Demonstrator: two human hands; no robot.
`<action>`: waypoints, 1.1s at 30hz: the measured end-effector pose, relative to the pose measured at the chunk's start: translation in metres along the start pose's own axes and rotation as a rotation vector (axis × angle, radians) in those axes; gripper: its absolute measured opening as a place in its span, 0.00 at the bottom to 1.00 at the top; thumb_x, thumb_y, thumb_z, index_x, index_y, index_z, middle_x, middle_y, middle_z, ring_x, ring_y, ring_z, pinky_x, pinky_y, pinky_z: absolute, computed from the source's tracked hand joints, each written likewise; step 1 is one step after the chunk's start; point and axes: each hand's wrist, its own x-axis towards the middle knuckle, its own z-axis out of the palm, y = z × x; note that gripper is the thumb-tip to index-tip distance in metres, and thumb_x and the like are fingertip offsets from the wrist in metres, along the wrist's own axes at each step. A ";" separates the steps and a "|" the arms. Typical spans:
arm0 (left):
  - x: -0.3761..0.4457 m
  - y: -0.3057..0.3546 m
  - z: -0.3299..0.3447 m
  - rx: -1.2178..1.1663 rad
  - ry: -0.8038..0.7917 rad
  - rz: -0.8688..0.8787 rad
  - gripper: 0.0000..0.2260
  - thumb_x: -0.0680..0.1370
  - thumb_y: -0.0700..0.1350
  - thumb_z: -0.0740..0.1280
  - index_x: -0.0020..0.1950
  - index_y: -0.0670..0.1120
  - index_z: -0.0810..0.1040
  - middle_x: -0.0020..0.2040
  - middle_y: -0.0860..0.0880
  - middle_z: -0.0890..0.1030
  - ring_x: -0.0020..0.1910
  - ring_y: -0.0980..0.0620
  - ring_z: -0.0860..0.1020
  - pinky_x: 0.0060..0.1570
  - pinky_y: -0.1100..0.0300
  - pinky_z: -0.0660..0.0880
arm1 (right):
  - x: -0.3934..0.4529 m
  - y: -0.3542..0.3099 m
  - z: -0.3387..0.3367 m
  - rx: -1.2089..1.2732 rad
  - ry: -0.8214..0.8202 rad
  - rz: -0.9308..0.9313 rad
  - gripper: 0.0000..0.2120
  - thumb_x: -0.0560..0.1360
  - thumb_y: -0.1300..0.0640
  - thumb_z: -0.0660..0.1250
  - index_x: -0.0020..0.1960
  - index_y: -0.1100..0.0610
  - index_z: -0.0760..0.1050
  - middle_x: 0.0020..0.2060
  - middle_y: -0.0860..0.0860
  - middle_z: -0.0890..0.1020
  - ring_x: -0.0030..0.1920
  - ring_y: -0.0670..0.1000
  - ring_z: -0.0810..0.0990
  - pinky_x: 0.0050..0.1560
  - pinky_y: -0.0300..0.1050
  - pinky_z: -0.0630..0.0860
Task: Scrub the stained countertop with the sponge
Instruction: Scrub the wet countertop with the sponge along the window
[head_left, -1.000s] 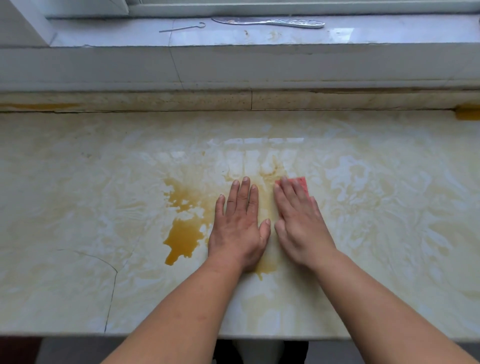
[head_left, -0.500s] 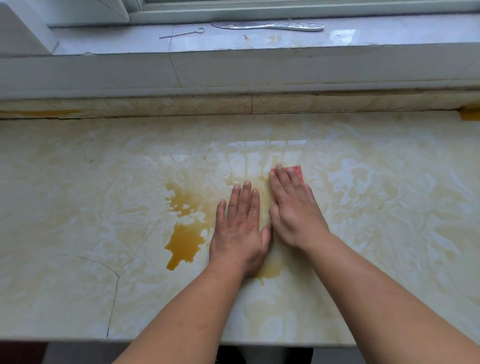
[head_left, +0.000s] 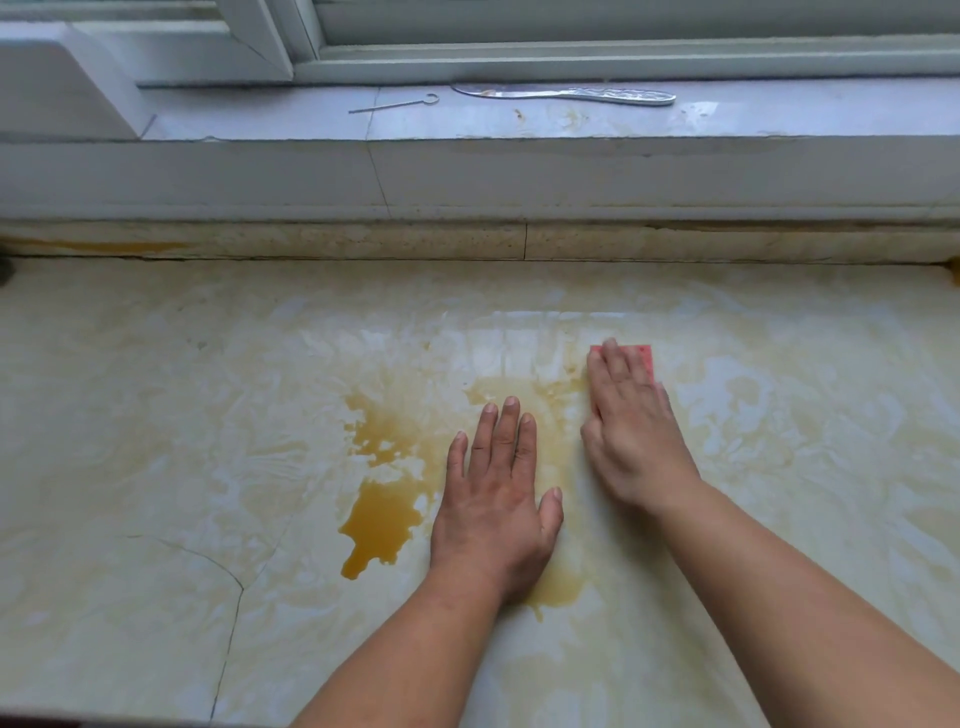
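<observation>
Window sill (head_left: 779, 122) well beyond the fingertips. On it: metal blade-like utensil (head_left: 566, 94), thin wire hook (head_left: 395, 105) to its left. Window frame (head_left: 519, 57) behind.

- Left hand (head_left: 496, 499) and right hand (head_left: 631, 441) were bare: no gloves, rings or watch seen.
- Both forearms were bare, no sleeves in frame.
- Nails were short, unpainted.

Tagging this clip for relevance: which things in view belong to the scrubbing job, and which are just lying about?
Part of the job:
- sponge, red, under the flat right hand
- amber stain on the countertop
- left hand, flat on the countertop beside the stain

Just lying about:
- silvery knife-like piece on the windowsill
- thin wire hook on the same windowsill
</observation>
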 end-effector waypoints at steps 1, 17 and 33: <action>0.000 0.000 0.001 0.000 0.003 0.001 0.35 0.82 0.61 0.43 0.83 0.48 0.31 0.80 0.49 0.23 0.78 0.51 0.22 0.79 0.44 0.31 | 0.017 -0.005 -0.004 0.000 -0.007 -0.002 0.34 0.80 0.52 0.51 0.83 0.51 0.41 0.82 0.47 0.39 0.80 0.49 0.34 0.79 0.51 0.39; 0.003 -0.003 0.016 0.016 0.137 0.015 0.37 0.81 0.61 0.56 0.85 0.43 0.56 0.86 0.44 0.48 0.85 0.44 0.48 0.77 0.41 0.49 | 0.002 0.001 -0.005 -0.009 0.012 -0.056 0.35 0.77 0.49 0.47 0.82 0.48 0.40 0.81 0.44 0.37 0.79 0.45 0.31 0.80 0.50 0.41; 0.004 -0.003 0.021 0.057 0.165 0.002 0.36 0.80 0.61 0.57 0.83 0.42 0.61 0.86 0.43 0.55 0.84 0.44 0.53 0.76 0.41 0.53 | 0.029 -0.022 -0.005 -0.036 -0.119 -0.235 0.36 0.77 0.52 0.52 0.83 0.47 0.42 0.81 0.42 0.40 0.79 0.44 0.33 0.80 0.54 0.46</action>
